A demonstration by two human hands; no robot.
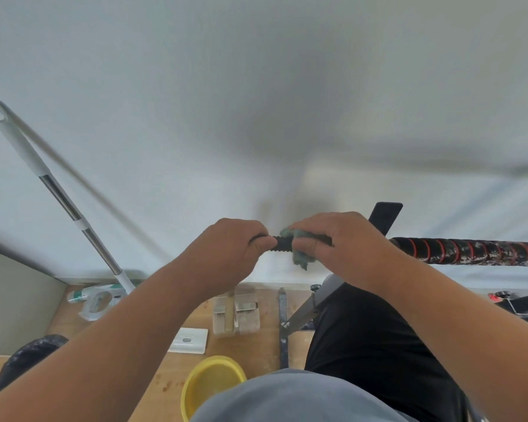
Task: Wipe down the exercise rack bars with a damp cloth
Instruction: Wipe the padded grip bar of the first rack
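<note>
filling the upper half of the view is a pale wall (256, 86), and below it a wooden floor (256, 345). leaning against the wall at the left is a mop handle (58, 199) of white plastic and bare metal. the black rack bar (470, 251) runs in from the right edge, wrapped in red spiral tape with white flecks, and ends in a ribbed black grip (282, 243) between the two hands. a black pad (384, 217) tilts up just behind the bar.

the right hand (345, 245) is clamped round the bar with a green cloth (301, 257) bunched under its fingers – the cloth wraps the bar and a corner hangs below it. the left hand (229, 251) is curled round the grip's end, close beside the right with a short ribbed stretch showing between them.

on the floor sit a yellow bowl (211, 385), a clear plastic box (237, 315), a white flat plate (189, 340) and – near the mop's foot – a clear jug (99, 301) on its side.
</note>
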